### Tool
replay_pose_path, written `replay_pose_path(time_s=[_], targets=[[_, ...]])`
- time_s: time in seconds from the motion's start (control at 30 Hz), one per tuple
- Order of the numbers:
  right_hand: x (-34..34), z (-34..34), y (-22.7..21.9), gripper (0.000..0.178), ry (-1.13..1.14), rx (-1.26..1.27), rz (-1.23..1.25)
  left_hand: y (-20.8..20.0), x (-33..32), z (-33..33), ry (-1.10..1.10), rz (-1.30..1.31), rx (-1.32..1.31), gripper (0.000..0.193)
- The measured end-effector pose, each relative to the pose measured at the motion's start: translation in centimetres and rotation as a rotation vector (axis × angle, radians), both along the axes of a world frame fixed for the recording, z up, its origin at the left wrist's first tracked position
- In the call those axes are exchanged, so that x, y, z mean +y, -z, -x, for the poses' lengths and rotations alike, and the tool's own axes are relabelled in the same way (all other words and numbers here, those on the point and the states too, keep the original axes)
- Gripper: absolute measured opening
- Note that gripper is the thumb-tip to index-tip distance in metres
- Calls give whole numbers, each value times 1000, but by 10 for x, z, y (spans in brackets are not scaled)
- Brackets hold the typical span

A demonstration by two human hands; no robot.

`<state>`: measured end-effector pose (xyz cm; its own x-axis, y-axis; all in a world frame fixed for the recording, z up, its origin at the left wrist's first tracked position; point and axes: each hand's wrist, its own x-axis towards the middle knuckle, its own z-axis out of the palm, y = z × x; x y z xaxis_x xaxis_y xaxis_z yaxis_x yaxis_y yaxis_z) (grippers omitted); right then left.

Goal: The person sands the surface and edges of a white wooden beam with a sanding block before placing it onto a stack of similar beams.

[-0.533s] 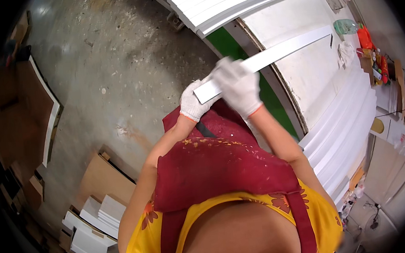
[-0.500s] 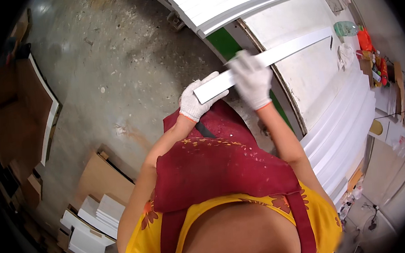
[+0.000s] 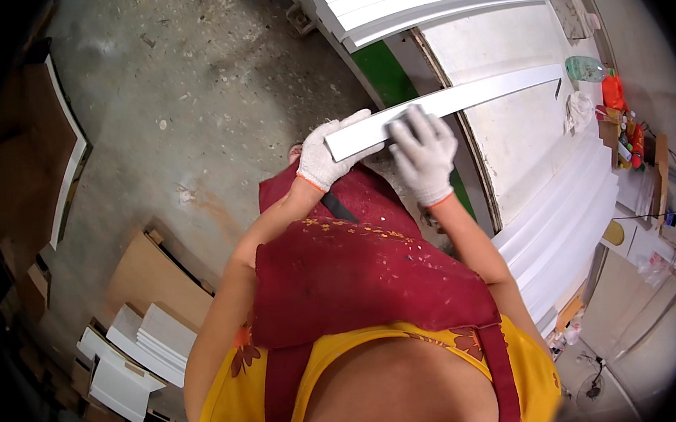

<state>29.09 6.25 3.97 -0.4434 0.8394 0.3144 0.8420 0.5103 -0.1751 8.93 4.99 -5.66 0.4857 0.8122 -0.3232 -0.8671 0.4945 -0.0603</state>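
A long white strip point(image 3: 494, 89) slants from my lap up to the worktable, its far end lying on the table's pale top. My left hand point(image 3: 320, 159), in a white knit glove, is closed round its near end from below, with fingertips showing along both edges. Also gloved, my right hand point(image 3: 430, 161) presses a dark grey sanding block point(image 3: 404, 122) against the strip, just beyond the left hand. The fingers cover most of the block, and a little blur hides its outline.
White strips are stacked on the table's far side point(image 3: 441, 0), with more long white lengths point(image 3: 561, 211) at the right. A green plastic bottle point(image 3: 585, 69), a white cloth point(image 3: 579, 112) and a red bag point(image 3: 613, 94) line the right edge. Cardboard and white panels point(image 3: 155, 341) stand lower left.
My right hand has shifted slightly down along the strip's edge, and the dark block now shows under its fingers. The left hand keeps its hold; the view has shifted a little.
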Motion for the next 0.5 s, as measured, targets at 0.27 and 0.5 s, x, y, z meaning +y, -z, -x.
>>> replay_pose_path(time_s=[0.27, 0.5], targets=[[2, -1, -10, 40, -110, 20, -29, -4, 2, -3, -18, 111, -103, 59], [-17, 12, -6, 42, -203, -47, 80, 17, -3, -8, -52, 93, -285, 58]])
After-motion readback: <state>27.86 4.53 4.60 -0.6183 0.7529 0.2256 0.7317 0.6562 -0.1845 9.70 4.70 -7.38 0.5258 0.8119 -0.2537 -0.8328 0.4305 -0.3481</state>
